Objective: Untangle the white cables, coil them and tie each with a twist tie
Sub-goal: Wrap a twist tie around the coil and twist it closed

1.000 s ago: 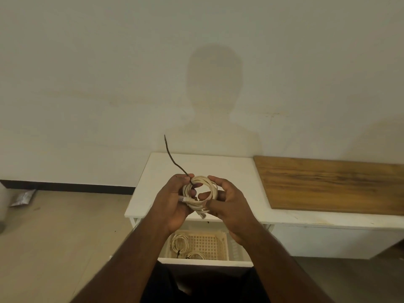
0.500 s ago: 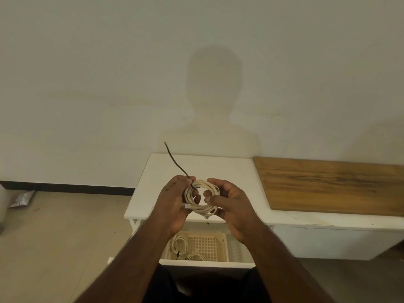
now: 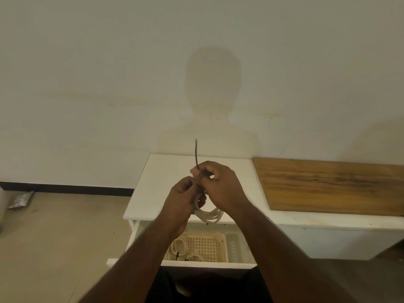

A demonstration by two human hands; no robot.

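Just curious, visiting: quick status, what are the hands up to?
Left hand holds white cable coil. Right hand pinches dark twist tie at coil's top, free end up. Nothing in the way.

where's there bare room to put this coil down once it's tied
The white table top is bare left of the hands and behind them to the wall; the wooden board is bare too. The basket below has open mesh right of two tied coils. Crowded: the table's front edge under the held coil.

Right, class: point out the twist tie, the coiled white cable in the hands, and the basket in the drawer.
twist tie [image 3: 196, 153], head view, its free upright end.
coiled white cable [image 3: 210, 216], head view, lower loop hanging below the hands.
basket [image 3: 207, 246], head view, bare lattice floor.
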